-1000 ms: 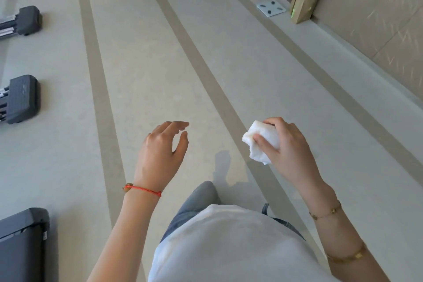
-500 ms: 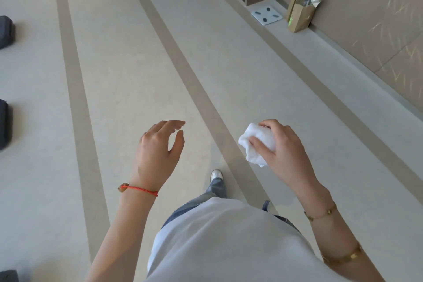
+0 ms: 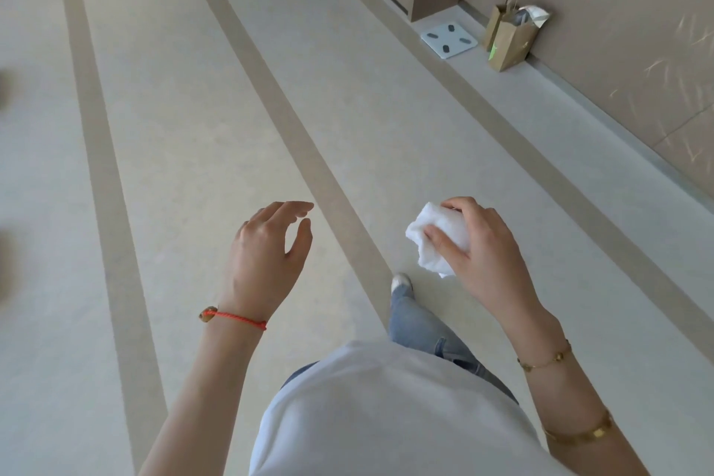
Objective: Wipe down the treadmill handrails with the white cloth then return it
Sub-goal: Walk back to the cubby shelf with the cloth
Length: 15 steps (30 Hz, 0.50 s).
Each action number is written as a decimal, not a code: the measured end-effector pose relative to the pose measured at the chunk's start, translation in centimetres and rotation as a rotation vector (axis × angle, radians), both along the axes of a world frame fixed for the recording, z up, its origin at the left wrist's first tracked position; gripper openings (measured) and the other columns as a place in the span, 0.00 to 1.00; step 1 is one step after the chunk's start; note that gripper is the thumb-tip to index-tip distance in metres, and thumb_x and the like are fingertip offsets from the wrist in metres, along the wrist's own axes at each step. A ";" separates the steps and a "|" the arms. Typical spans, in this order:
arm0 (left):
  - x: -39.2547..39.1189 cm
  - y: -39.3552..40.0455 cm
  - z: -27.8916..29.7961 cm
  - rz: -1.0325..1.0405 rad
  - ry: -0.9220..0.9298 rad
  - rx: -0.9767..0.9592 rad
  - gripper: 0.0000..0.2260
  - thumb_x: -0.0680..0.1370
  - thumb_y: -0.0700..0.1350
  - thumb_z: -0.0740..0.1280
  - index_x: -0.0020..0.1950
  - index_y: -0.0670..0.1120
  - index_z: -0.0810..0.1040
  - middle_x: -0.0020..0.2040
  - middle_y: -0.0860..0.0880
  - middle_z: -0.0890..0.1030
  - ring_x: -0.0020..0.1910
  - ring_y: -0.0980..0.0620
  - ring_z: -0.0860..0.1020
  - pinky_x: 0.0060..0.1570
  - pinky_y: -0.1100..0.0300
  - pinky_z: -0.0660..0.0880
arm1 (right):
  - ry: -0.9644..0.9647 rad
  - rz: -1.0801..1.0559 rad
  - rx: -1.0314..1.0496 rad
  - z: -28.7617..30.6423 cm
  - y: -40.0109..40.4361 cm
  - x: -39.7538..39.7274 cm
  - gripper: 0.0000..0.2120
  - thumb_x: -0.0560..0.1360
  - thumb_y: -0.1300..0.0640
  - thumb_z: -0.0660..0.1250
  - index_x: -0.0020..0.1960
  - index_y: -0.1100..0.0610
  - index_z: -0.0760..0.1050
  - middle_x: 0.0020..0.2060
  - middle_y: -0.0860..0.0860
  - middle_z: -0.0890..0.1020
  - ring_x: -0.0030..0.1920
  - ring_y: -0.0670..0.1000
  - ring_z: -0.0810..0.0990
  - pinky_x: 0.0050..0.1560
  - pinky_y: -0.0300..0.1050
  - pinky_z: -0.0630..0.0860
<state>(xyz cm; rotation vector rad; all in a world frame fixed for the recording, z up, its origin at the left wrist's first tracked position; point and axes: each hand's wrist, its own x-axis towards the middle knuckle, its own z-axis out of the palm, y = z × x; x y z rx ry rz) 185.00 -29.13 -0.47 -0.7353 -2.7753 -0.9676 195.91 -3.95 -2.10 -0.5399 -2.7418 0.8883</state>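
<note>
Cloth (image 3: 436,240), white and bunched into a wad, sat in the right hand (image 3: 483,255), fingers curled over its top and thumb pressed to its near face, held low over the floor (image 3: 193,127) right of centre. The left hand (image 3: 266,255) hung level with it, well apart to the left, palm down, fingers loosely spread and holding nothing. No treadmill was in view, so the way to a handrail could not be told; the right hand alone was ready to wipe.

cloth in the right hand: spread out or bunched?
Bunched. The white terry cloth is crumpled into a wad inside the right hand, fingers closed over it, one corner hanging below.
</note>
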 end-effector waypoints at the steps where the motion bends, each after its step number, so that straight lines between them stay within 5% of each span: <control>1: -1.5 0.8 -0.2 0.002 -0.007 -0.002 0.09 0.78 0.38 0.67 0.57 0.44 0.82 0.50 0.49 0.84 0.50 0.48 0.82 0.49 0.48 0.79 | -0.002 0.002 -0.003 -0.2 0.8 -1.6 0.17 0.76 0.40 0.64 0.58 0.50 0.71 0.48 0.45 0.78 0.48 0.49 0.73 0.46 0.46 0.72; 15: -27.0 15.3 0.6 0.087 0.021 0.014 0.09 0.79 0.38 0.67 0.57 0.43 0.82 0.50 0.49 0.84 0.50 0.49 0.83 0.48 0.51 0.79 | 0.033 0.060 0.009 0.6 16.7 -29.1 0.16 0.76 0.41 0.65 0.59 0.49 0.71 0.46 0.42 0.75 0.48 0.48 0.73 0.46 0.46 0.73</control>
